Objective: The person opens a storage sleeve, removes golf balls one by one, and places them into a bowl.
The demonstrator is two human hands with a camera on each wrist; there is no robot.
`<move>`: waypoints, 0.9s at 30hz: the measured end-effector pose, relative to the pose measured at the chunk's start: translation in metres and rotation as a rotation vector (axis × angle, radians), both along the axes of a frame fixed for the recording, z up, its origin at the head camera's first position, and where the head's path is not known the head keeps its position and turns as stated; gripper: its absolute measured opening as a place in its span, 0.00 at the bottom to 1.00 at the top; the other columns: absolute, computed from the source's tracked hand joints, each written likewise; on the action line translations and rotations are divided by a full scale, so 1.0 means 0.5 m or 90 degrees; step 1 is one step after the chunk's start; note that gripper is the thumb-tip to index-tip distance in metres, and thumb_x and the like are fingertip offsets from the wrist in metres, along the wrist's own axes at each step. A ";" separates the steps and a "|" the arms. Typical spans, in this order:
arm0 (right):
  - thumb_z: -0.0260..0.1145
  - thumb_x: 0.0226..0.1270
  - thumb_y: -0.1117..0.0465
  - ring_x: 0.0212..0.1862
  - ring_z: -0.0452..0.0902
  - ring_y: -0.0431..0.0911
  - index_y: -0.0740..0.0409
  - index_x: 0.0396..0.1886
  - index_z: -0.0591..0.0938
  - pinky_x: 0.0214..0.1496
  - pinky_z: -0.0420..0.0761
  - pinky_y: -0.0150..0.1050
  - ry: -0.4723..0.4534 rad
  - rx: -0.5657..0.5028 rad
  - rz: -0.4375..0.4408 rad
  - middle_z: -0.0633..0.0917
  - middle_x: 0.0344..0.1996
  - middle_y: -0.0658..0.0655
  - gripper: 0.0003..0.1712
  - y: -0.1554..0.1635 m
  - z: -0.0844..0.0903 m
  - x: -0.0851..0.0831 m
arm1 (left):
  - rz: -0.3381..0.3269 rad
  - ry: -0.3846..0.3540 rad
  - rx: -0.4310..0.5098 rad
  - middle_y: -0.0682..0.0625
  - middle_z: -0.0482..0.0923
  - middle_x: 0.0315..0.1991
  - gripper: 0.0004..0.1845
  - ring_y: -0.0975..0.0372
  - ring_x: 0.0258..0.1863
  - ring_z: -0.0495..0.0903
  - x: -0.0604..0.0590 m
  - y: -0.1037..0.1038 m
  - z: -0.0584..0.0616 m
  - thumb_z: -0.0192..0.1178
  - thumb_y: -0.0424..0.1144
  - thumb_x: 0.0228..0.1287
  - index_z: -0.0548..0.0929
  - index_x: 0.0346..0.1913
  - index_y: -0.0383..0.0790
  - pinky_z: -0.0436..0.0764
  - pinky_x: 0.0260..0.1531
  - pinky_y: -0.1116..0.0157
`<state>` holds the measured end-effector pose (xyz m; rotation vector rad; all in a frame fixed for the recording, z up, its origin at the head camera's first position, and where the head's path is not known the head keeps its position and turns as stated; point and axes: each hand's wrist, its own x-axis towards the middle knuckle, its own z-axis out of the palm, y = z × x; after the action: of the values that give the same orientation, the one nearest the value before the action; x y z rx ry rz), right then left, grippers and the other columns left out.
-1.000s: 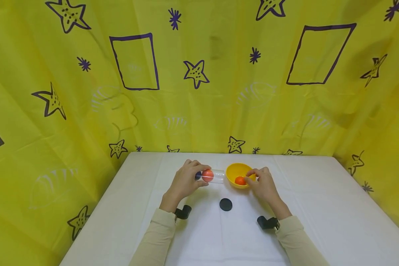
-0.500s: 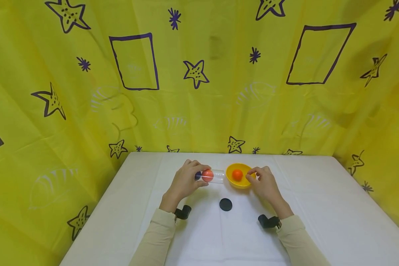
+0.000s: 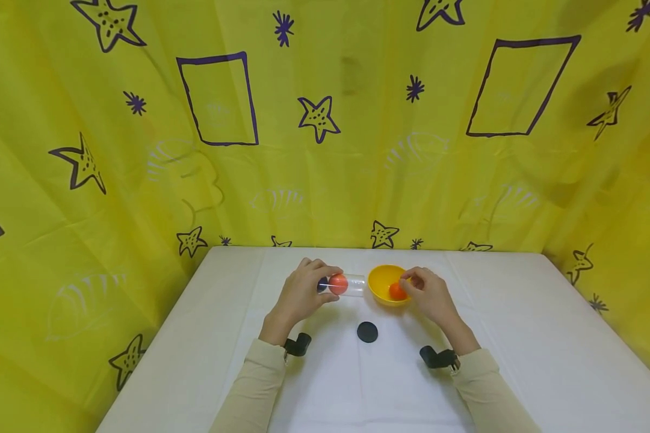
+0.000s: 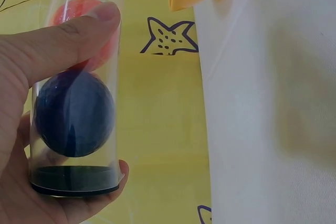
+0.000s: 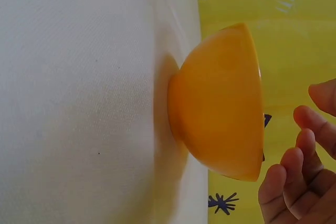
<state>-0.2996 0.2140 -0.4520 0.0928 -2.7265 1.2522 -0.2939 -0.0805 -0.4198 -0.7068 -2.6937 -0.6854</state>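
Tube (image 3: pixel 355 285) is held by left grip (image 3: pixel 300 291), fingers wrapped round it near its black base (image 4: pixel 74 178), lifted off the tabletop (image 3: pixel 520 361); red ball (image 3: pixel 338 284) and blue ball (image 4: pixel 73 121) are contained in it. Orange ball (image 3: pixel 396 293) is seated inside the bowl (image 5: pixel 223 108), which is set upright on the tabletop. Right grip (image 3: pixel 430 294) is poised at the bowl's rim, fingers bent but nothing seen grasped; whether the orange ball is touched cannot be told. Risks, as judged: if the ball is pinched off-centre, it could be squirted sideways, since it looks smooth and the bowl wall is curved. If the rim is pressed or knocked, the bowl could be tipped or shoved, its foot being narrow. The tube's bowl-side end looks uncovered, so if that end is dipped, the two balls could be spilled; if the tube is squeezed less firmly, it could be dropped. Black disc (image 3: pixel 367 332) is left loose nearby and could be nudged by a sleeve (image 3: pixel 493 385). Labels: no brand or lettering can be read on tube, bowl, balls or wrist cameras (image 3: pixel 298 344). Curtain (image 3: pixel 346 180) is printed with stars, bursts and four-sided outlines only; no text is found.
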 end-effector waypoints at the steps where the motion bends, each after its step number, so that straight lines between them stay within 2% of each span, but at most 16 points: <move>1: 0.65 0.75 0.56 0.41 0.71 0.50 0.60 0.52 0.82 0.35 0.75 0.30 -0.004 -0.004 0.006 0.78 0.37 0.59 0.14 -0.002 0.003 0.002 | 0.001 0.002 -0.002 0.52 0.84 0.47 0.26 0.59 0.47 0.73 0.000 0.000 0.000 0.80 0.43 0.52 0.87 0.57 0.52 0.78 0.46 0.61; 7: 0.66 0.74 0.56 0.38 0.73 0.49 0.58 0.51 0.83 0.35 0.76 0.31 -0.020 -0.004 0.062 0.81 0.34 0.56 0.13 -0.021 0.015 0.008 | 0.003 0.008 -0.010 0.53 0.84 0.48 0.26 0.60 0.48 0.73 0.001 0.000 0.002 0.80 0.45 0.52 0.86 0.57 0.52 0.78 0.46 0.62; 12: 0.69 0.71 0.55 0.37 0.74 0.47 0.58 0.49 0.83 0.36 0.75 0.33 -0.016 -0.004 0.134 0.82 0.33 0.54 0.13 -0.043 0.022 0.016 | 0.003 0.007 -0.004 0.53 0.84 0.48 0.27 0.59 0.48 0.72 0.002 0.002 0.005 0.80 0.44 0.52 0.86 0.57 0.52 0.78 0.46 0.62; 18: 0.71 0.70 0.54 0.37 0.77 0.47 0.62 0.57 0.80 0.36 0.78 0.34 -0.015 -0.048 0.213 0.83 0.34 0.54 0.23 -0.065 0.028 0.027 | -0.007 0.020 0.001 0.52 0.84 0.48 0.27 0.58 0.48 0.74 0.004 0.002 0.008 0.81 0.42 0.51 0.86 0.56 0.50 0.79 0.46 0.59; 22: 0.71 0.69 0.53 0.37 0.78 0.48 0.64 0.61 0.77 0.36 0.78 0.34 -0.024 -0.067 0.224 0.83 0.36 0.56 0.28 -0.074 0.032 0.031 | -0.004 0.026 -0.008 0.53 0.84 0.48 0.27 0.59 0.48 0.73 0.004 0.001 0.007 0.80 0.44 0.51 0.86 0.57 0.51 0.79 0.46 0.60; 27: 0.71 0.70 0.54 0.38 0.78 0.48 0.63 0.62 0.77 0.36 0.79 0.35 -0.025 -0.063 0.223 0.84 0.37 0.56 0.27 -0.076 0.032 0.035 | -0.005 0.033 -0.018 0.54 0.84 0.47 0.27 0.59 0.48 0.74 0.003 0.000 0.004 0.80 0.45 0.52 0.85 0.57 0.52 0.79 0.44 0.61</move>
<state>-0.2823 0.1761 -0.4361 0.5609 -2.7576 1.4835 -0.2926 -0.0804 -0.4177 -0.7330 -2.6599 -0.6236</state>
